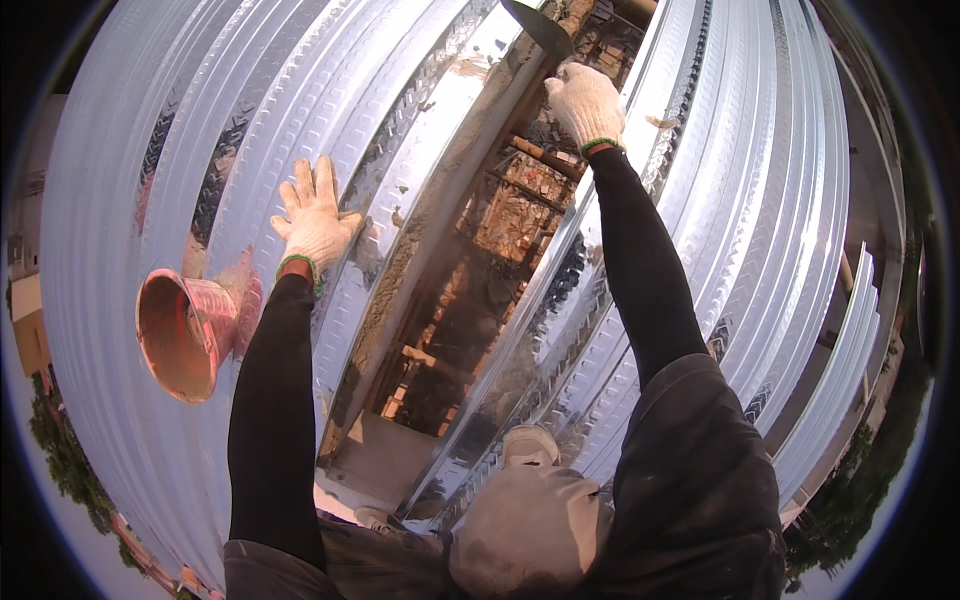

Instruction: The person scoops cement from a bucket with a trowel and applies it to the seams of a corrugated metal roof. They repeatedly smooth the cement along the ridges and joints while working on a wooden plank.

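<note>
My left hand (318, 222), in a pale knit work glove, rests on the ribbed metal decking (372, 118) with its fingers spread. Beyond the gap in the decking, my gloved right hand (588, 103) is closed round a trowel; its handle is hidden in my fist. The trowel's dark blade (538, 28) points up and left, over the concrete beam edge. Mortar (412, 238) is smeared along that beam beside the left sheets. Left of my left forearm, a pinkish-red bucket (205, 325) lies tipped on its side, its mouth coated with dried mortar.
A long open gap (480, 290) runs between the sheets, with timber and rubble far below. My knee (535, 525) and a shoe (530, 445) are by its near end. A loose stack of sheets (835, 370) stands at the right. Trees show past the edges.
</note>
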`<state>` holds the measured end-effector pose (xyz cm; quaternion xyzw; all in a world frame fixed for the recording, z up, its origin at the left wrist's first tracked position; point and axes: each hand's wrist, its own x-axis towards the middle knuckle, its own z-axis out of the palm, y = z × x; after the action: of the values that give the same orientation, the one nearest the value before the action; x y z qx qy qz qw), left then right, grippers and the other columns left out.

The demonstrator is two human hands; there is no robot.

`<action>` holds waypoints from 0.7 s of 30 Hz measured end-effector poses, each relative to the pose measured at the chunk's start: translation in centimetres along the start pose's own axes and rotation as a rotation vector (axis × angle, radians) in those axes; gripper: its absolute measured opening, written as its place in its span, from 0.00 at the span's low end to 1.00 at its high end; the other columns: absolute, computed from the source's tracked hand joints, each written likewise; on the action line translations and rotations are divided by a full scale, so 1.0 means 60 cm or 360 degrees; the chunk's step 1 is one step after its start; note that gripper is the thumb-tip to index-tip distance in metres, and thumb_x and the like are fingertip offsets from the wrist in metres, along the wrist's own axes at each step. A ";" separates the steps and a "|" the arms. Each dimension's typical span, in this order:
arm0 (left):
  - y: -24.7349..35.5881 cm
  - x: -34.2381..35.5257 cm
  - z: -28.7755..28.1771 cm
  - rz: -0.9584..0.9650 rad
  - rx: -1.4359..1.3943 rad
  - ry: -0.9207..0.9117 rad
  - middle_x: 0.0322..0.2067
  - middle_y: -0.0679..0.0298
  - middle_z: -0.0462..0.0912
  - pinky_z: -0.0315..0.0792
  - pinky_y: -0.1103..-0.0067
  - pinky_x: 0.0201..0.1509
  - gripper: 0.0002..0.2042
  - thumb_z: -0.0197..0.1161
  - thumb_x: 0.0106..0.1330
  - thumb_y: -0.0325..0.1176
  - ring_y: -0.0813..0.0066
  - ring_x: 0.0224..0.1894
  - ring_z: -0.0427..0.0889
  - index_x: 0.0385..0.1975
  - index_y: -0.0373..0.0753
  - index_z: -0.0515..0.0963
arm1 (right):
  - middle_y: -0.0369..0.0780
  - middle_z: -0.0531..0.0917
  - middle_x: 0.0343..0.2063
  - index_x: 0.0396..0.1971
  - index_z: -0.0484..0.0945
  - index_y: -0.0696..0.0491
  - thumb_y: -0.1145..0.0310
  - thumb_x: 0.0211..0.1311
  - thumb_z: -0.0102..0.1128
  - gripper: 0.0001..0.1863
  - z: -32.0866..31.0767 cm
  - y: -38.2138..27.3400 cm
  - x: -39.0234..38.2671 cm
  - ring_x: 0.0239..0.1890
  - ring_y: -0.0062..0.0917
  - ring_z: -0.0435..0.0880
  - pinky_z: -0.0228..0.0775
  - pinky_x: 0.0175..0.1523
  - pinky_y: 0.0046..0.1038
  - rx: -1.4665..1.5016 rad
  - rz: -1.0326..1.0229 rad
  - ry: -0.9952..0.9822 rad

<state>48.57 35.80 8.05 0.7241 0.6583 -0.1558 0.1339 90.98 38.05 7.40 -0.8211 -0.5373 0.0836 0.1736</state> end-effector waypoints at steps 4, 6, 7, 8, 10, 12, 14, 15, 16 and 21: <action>0.015 0.008 0.003 0.0056 -0.0036 0.0048 0.92 0.53 0.38 0.48 0.23 0.80 0.56 0.75 0.66 0.44 0.32 0.90 0.41 0.91 0.55 0.45 | 0.49 0.96 0.44 0.49 0.96 0.49 0.61 0.68 0.67 0.16 -0.049 0.028 0.073 0.50 0.48 0.97 0.89 0.54 0.50 -0.0635 -0.0412 0.0056; 0.006 0.003 -0.002 0.0044 -0.0038 0.0053 0.92 0.54 0.39 0.48 0.22 0.79 0.54 0.75 0.68 0.45 0.33 0.90 0.42 0.91 0.57 0.47 | 0.50 0.96 0.45 0.51 0.95 0.49 0.62 0.71 0.66 0.16 -0.065 0.014 0.119 0.51 0.46 0.97 0.89 0.54 0.48 -0.0889 -0.0602 -0.0037; 0.003 0.002 0.001 0.0036 -0.0028 0.0064 0.92 0.54 0.39 0.48 0.22 0.79 0.54 0.75 0.68 0.45 0.34 0.90 0.42 0.91 0.57 0.47 | 0.50 0.96 0.45 0.51 0.95 0.50 0.61 0.71 0.66 0.17 -0.078 -0.002 0.136 0.51 0.47 0.97 0.88 0.55 0.48 -0.0993 -0.0689 -0.0082; 0.011 0.009 0.006 0.0056 -0.0038 0.0084 0.92 0.54 0.39 0.48 0.22 0.79 0.54 0.75 0.68 0.45 0.34 0.90 0.42 0.91 0.58 0.47 | 0.51 0.96 0.46 0.51 0.95 0.50 0.59 0.72 0.65 0.17 -0.102 -0.002 0.152 0.52 0.47 0.96 0.88 0.55 0.48 -0.1065 -0.0752 -0.0131; 0.009 0.011 0.006 0.0058 -0.0043 0.0074 0.91 0.54 0.40 0.48 0.22 0.80 0.54 0.76 0.68 0.46 0.37 0.90 0.43 0.91 0.59 0.47 | 0.51 0.95 0.46 0.52 0.95 0.51 0.57 0.73 0.64 0.19 -0.129 -0.015 0.176 0.52 0.48 0.96 0.87 0.56 0.48 -0.1080 -0.0881 -0.0245; 0.011 0.007 0.000 0.0033 -0.0034 0.0041 0.92 0.55 0.40 0.48 0.22 0.80 0.54 0.77 0.68 0.46 0.38 0.90 0.43 0.91 0.60 0.48 | 0.52 0.95 0.47 0.52 0.94 0.52 0.55 0.74 0.64 0.20 -0.141 -0.014 0.189 0.53 0.49 0.95 0.87 0.58 0.48 -0.1000 -0.0968 -0.0336; 0.003 0.002 0.000 0.0013 -0.0017 0.0047 0.92 0.55 0.41 0.48 0.23 0.81 0.55 0.76 0.67 0.46 0.38 0.90 0.43 0.91 0.60 0.48 | 0.52 0.95 0.48 0.53 0.94 0.53 0.52 0.76 0.63 0.22 -0.134 -0.006 0.185 0.53 0.49 0.95 0.86 0.59 0.47 -0.0866 -0.1008 -0.0361; -0.003 0.000 -0.002 0.0001 -0.0010 0.0056 0.92 0.55 0.41 0.48 0.23 0.81 0.55 0.76 0.67 0.46 0.38 0.90 0.43 0.91 0.60 0.47 | 0.53 0.95 0.48 0.53 0.94 0.53 0.51 0.76 0.62 0.23 -0.124 0.000 0.180 0.54 0.50 0.94 0.85 0.59 0.47 -0.0785 -0.1013 -0.0347; 0.003 0.005 0.004 0.0022 -0.0022 0.0067 0.92 0.55 0.41 0.48 0.23 0.81 0.55 0.76 0.67 0.46 0.38 0.90 0.42 0.91 0.60 0.47 | 0.53 0.94 0.48 0.53 0.94 0.54 0.50 0.77 0.62 0.24 -0.126 0.018 0.175 0.54 0.50 0.94 0.85 0.60 0.47 -0.0733 -0.0978 -0.0325; 0.014 0.017 0.017 0.0048 -0.0032 0.0097 0.92 0.56 0.40 0.47 0.23 0.81 0.54 0.74 0.68 0.47 0.38 0.91 0.41 0.92 0.60 0.47 | 0.61 0.92 0.43 0.47 0.92 0.62 0.43 0.78 0.57 0.33 -0.074 0.093 0.116 0.50 0.59 0.92 0.84 0.58 0.50 -0.0403 -0.0451 -0.0446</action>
<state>49.47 36.26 6.70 0.7371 0.6526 -0.1249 0.1235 100.03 41.53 9.76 -0.7330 -0.6722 0.1035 0.0028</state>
